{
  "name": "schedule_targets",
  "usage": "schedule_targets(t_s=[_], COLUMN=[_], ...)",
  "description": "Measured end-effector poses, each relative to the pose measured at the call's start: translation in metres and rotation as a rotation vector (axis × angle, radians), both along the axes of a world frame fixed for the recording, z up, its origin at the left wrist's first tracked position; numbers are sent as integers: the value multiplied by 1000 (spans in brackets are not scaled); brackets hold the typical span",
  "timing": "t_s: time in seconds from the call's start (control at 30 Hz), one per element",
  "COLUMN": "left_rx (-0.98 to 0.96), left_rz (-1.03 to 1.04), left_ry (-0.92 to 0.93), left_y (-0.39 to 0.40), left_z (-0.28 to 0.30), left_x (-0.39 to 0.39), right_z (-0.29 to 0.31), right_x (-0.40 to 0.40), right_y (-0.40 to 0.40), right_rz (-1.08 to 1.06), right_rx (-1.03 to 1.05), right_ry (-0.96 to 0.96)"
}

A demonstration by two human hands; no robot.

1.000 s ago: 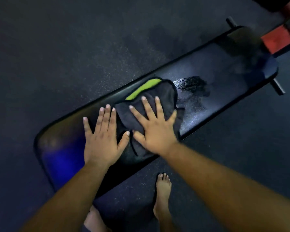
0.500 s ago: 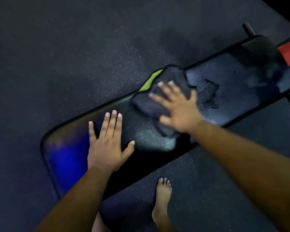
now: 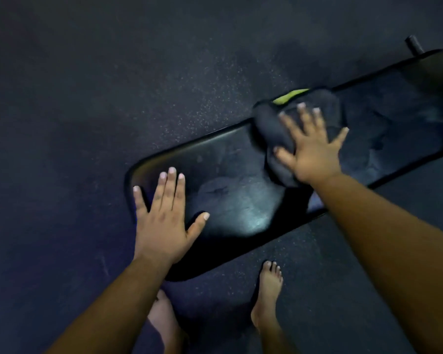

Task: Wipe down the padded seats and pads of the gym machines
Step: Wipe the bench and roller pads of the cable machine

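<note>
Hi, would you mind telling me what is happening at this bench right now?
A person is wiping a long black padded bench. The right hand presses a dark cloth with a lime-green edge flat on the pad, fingers spread. The left hand rests flat near the bench's rounded end. Bare feet stand on the dark speckled floor.

Padded bench [image 3: 230, 200] on speckled floor [image 3: 113, 98]; dark cloth [image 3: 274, 129] and both flat hands on pad.
</note>
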State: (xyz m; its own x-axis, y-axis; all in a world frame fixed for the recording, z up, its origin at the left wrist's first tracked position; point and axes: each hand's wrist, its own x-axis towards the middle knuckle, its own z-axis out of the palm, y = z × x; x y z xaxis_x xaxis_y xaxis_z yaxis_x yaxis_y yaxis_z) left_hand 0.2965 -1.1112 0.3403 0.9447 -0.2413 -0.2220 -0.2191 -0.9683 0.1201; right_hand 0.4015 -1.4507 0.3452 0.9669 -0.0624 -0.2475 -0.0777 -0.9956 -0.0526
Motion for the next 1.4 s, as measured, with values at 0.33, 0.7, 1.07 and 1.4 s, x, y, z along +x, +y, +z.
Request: schedule_targets(t_s=[0.33, 0.7, 1.07, 1.4], left_rx=[-85, -379, -216, -131], left_rz=[-81, 117, -43, -186], left_ry=[201, 190, 164, 108], left_y=[68, 68, -4, -100], left_z=[10, 29, 21, 2], left_x=[-38, -39, -12, 21], right_z=[5, 7, -1, 6], right_x=[-30, -168, -169, -78], right_y=[156, 193, 154, -115], right_rz=[412, 515, 46, -429], right_rx=[35, 140, 83, 58], right_ry=[39, -50, -91, 9])
